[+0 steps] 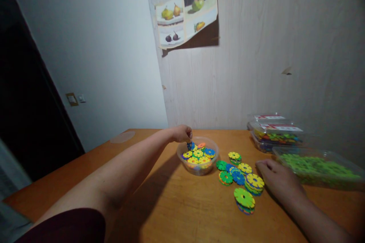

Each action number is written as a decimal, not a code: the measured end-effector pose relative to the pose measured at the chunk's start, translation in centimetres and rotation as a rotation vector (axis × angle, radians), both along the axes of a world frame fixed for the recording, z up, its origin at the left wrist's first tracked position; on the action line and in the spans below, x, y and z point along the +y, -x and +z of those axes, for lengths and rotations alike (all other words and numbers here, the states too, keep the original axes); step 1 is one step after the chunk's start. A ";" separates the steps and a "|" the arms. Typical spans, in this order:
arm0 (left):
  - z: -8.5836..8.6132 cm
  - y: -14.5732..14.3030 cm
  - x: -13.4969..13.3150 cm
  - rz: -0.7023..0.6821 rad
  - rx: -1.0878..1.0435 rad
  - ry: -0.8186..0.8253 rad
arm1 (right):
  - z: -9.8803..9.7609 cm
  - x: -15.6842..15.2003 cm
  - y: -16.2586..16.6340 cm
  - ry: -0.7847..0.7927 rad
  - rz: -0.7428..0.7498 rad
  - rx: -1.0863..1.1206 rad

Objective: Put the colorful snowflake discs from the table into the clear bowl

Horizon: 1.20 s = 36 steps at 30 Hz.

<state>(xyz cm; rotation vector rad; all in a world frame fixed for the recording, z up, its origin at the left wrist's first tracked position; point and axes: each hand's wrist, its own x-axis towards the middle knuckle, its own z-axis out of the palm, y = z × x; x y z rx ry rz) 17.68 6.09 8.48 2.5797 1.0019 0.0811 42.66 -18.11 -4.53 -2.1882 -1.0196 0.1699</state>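
My left hand (pixel 182 134) reaches over the near-left rim of a clear round plastic bowl (pixel 198 171), its fingers pinched on a small blue notched flower disc (pixel 191 145). Yellow, blue and orange flower discs (pixel 198 153) fill the bowl. On the table at the right, my right hand (pixel 278 176) rests loosely curled, with nothing visible in it. Its fingertips are close to a stack of discs topped by a yellow one (pixel 254 181). Around that stack lie more discs, among them green ones (pixel 226 177), blue ones (pixel 238 177) and a yellow-green pile (pixel 244 198).
An open clear tray of green pieces (pixel 322 167) stands right of my right hand. Behind it are stacked lidded plastic boxes (pixel 276 133). A clear round lid (pixel 122 137) lies at the table's far left. The wall (pixel 242 83) closes off the back of the table.
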 end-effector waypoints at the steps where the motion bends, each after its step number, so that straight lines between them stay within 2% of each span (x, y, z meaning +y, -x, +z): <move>1: 0.0 0.0 0.0 0.007 -0.001 -0.027 | 0.1 0.0 0.0 0.002 -0.001 0.002; 6: 0.5 -0.3 -0.2 -0.032 0.032 -0.099 | -0.4 0.2 -0.3 -0.010 0.015 0.009; 11: 0.0 -0.9 -0.8 -0.143 0.245 -0.148 | -1.0 0.2 -0.5 -0.056 0.036 -0.028; 19: -1.0 -2.0 -1.2 -0.122 0.347 -0.246 | -1.1 0.3 -0.4 -0.074 0.015 -0.013; 30: -0.4 -2.6 -1.5 -0.109 0.182 -0.302 | -0.7 0.2 -0.3 -0.055 0.034 -0.049; 33: 0.1 -4.3 -2.3 -0.172 0.059 -0.349 | -0.6 0.2 -0.1 -0.049 0.019 -0.049; 36: 0.5 -6.8 -3.9 -0.297 0.009 -0.377 | -0.6 0.2 0.1 -0.064 0.013 -0.055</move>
